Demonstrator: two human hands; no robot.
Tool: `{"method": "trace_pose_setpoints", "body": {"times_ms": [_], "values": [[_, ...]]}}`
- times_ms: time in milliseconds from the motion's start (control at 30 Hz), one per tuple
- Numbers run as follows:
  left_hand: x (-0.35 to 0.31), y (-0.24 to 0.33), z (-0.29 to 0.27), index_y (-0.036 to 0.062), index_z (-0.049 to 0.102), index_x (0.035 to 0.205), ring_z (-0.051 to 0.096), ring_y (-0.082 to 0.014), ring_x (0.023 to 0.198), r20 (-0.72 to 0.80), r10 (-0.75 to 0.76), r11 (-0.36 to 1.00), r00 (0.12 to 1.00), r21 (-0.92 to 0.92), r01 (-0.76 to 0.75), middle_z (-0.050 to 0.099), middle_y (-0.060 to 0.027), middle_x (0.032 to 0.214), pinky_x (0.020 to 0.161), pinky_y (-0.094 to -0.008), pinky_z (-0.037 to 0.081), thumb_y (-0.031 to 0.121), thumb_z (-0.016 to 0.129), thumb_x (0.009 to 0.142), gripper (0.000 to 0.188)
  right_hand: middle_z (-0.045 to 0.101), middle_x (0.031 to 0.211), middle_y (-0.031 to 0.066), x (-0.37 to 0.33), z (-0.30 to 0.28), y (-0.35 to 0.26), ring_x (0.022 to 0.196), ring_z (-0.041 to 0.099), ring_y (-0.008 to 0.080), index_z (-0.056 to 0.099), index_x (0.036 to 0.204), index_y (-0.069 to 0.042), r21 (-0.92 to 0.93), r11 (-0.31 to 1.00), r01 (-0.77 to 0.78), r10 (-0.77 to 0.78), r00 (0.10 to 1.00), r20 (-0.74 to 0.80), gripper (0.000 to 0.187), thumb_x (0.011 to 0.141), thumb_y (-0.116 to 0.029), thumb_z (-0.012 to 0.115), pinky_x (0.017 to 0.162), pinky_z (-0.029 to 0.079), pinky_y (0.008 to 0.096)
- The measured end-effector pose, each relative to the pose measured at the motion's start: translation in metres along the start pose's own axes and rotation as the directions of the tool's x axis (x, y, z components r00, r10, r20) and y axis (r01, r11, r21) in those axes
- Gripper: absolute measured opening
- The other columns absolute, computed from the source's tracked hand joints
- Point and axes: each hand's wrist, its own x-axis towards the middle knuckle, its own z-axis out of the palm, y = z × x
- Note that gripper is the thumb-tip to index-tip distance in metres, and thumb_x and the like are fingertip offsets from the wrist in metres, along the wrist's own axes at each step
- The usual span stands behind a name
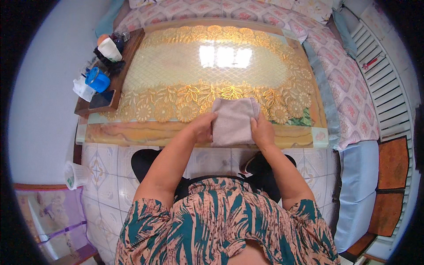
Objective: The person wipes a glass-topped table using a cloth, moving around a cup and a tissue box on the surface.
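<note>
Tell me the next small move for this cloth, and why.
Probably ease the folded cloth flat onto the table: the left hand and right hand hold it by opposite sides, it looks already squared up, and the table's near edge lies beneath it. Whether it touches the table yet, I can't tell.

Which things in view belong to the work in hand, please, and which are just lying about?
In hand:
- folded cloth, held between left hand and right hand

Apparently just lying about:
- wooden tray
- blue container
- dark flat object
- white bin
</note>
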Motion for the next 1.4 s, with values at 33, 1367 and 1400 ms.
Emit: {"method": "trace_pose_setpoints", "body": {"times_ms": [33, 1367, 1400], "values": [[0.000, 0.000, 0.001, 0.0024, 0.043, 0.132, 0.057, -0.0252, 0.113, -0.015, 0.004, 1.000, 1.000, -0.009, -0.004, 0.056, -0.0126, 0.125, 0.093, -0.0434, 0.049, 0.036, 0.035, 0.100, 0.046, 0.064, 0.084, 0.0255, -0.001, 0.001, 0.000, 0.079, 0.062, 0.0445, 0.051, 0.105, -0.002, 0.000, 1.000, 0.009, -0.009, 1.000, -0.017, 0.033, 0.089, -0.031, 0.055, 0.070, 0.047, 0.0543], [-0.046, -0.010, -0.140, 0.0092, 0.057, 0.108, 0.052, -0.0316, 0.105, 0.077, 0.973, -0.091, 0.220, 0.994, 0.057, 0.058, -0.0113, 0.112, 0.090, -0.0438, 0.042, 0.012, 0.060, 0.078, 0.030, 0.050, 0.130, 0.0210, -0.027, -0.063, 0.019, 0.120, 0.047, 0.0384, 0.043, 0.131, -0.004, -0.195, 0.981, 0.003, -0.015, 0.998, -0.058, 0.075, 0.069, -0.034, 0.074, 0.095, 0.040, 0.0471], [-0.047, -0.014, -0.148, 0.0093, 0.057, 0.107, 0.052, -0.0313, 0.107, 0.121, 0.976, -0.141, 0.180, 0.985, 0.102, 0.057, -0.0106, 0.113, 0.091, -0.0443, 0.041, 0.013, 0.060, 0.079, 0.029, 0.046, 0.135, 0.0201, -0.028, -0.070, 0.015, 0.125, 0.043, 0.0373, 0.043, 0.132, -0.005, -0.280, 0.958, 0.061, -0.075, 0.996, -0.039, 0.077, 0.068, -0.035, 0.075, 0.097, 0.038, 0.0469]]}}
